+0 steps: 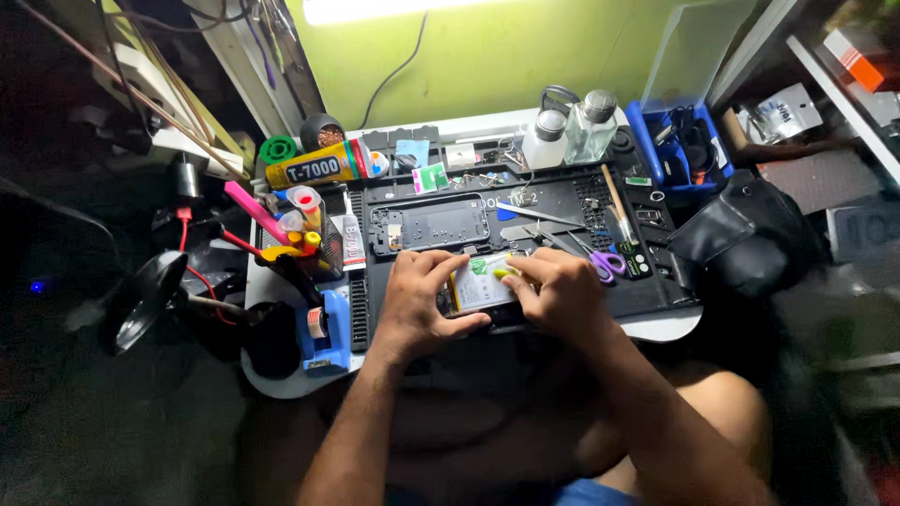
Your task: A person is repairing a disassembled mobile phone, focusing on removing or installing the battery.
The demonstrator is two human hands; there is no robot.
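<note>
Both my hands hold an opened phone (480,287) on the black work mat (656,281). A pale battery with a green label shows in it. My left hand (420,300) grips its left edge, thumb underneath. My right hand (561,292) rests on its right side, with its fingertips on a small yellow-green piece at the battery's top. A second phone frame (431,225), dark and stripped, lies flat just beyond my hands.
Tweezers (539,217), purple-handled scissors (605,260) and a brush (616,201) lie on the mat's right. A yellow glue tube (314,167), pens in a mesh cup (305,234) and a blue tape dispenser (328,328) stand left. Bottles (586,126) and a blue bin (680,145) sit behind.
</note>
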